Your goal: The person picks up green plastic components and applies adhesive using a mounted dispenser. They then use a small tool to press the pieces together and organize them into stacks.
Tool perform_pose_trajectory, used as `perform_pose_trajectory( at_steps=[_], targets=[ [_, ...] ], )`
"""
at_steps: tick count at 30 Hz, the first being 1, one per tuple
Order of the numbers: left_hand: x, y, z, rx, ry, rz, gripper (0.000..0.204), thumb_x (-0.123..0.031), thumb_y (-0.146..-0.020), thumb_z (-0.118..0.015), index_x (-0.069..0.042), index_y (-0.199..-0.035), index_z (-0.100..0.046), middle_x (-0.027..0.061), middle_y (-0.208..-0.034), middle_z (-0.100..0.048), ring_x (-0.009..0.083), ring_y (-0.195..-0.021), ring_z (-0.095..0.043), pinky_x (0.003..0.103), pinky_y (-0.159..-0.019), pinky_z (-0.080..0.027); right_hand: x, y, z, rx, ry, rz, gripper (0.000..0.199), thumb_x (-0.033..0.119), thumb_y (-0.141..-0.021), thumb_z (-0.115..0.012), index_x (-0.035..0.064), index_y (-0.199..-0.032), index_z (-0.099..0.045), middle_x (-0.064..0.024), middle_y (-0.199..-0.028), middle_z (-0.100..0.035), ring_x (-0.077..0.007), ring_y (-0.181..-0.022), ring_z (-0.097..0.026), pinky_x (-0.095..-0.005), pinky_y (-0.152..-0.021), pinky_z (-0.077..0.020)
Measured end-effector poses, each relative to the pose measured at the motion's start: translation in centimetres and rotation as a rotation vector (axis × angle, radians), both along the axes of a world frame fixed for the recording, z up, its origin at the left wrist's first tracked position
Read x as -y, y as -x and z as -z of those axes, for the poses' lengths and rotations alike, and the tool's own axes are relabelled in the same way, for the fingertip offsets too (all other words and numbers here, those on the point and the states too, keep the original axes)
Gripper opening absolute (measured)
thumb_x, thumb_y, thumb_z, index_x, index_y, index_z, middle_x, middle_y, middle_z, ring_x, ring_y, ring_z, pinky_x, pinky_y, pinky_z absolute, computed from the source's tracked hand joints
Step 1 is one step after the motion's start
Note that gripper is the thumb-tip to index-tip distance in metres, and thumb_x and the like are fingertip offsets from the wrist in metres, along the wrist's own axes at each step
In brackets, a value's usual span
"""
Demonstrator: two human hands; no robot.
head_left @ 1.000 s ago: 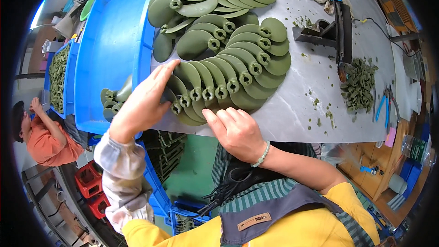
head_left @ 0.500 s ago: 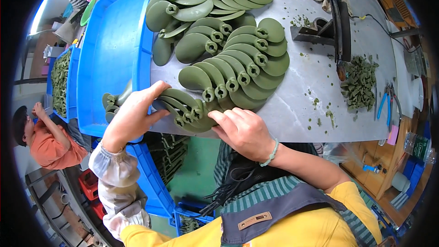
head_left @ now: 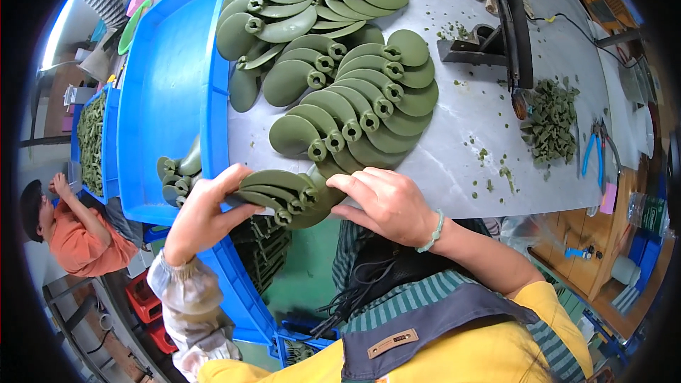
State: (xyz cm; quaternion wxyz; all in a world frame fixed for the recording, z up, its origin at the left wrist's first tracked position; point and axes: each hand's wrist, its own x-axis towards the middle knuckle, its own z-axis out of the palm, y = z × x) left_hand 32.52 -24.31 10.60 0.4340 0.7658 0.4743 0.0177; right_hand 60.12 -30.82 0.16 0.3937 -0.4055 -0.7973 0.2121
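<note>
A small stack of dark-green two-bladed propellers (head_left: 273, 181) is held between my hands at the table's near edge, partly over it. My left hand (head_left: 213, 202) is closed on the left blades, thumb below and fingers above. My right hand (head_left: 394, 206) pinches the stack's right side, where its fingertips partly hide the blades. Just beyond lies a fanned row of matching propellers (head_left: 340, 103), hubs overlapping in a curved line. More propellers (head_left: 287, 25) are heaped farther back.
On the left stands a blue tray (head_left: 167, 78) with a few propellers (head_left: 181, 177) in its near corner. At right are a dark metal fixture with a blue-handled tool (head_left: 511, 42), green scraps (head_left: 552, 124) and blue-handled pliers (head_left: 601, 152). A person in orange (head_left: 81, 230) sits far left.
Both hands have drawn the held stack toward me, away from the fanned row and over the table's front edge. The whole view has shifted slightly.
</note>
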Motion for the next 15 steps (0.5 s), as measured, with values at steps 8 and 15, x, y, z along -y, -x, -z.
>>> perform_pose_trajectory(
  at_steps=[8, 15],
  targets=[
    [6.1, 4.6, -0.1, 0.277, 0.112, -0.474, 0.047, 0.013, -0.076, -0.071, 0.007, -0.121, -0.057, 0.0110, -0.110, -0.068, 0.0176, -0.100, -0.064, 0.030, -0.088, -0.050, 2.9, -6.1, -4.0, -0.144, 0.828, 0.140, 0.027, 0.014, -0.091, -0.068, 0.0078, -0.114, -0.055, -0.0045, -0.074, -0.048, -0.0179, -0.067, -0.054, -0.0309, -0.059, -0.0454],
    [11.1, 8.8, 4.1, 0.594, 0.042, -0.677, 0.078, -0.006, -0.081, -0.072, 0.002, -0.149, -0.034, 0.0133, -0.138, -0.054, 0.0249, -0.121, -0.057, 0.038, -0.105, -0.044, 6.1, -15.8, -5.4, -0.648, 1.143, 0.217, 0.026, 0.005, -0.099, -0.052, 0.0000, -0.125, -0.054, -0.0055, -0.115, -0.059, -0.0102, -0.103, -0.057, -0.0263, -0.087, -0.0476]
  ],
)
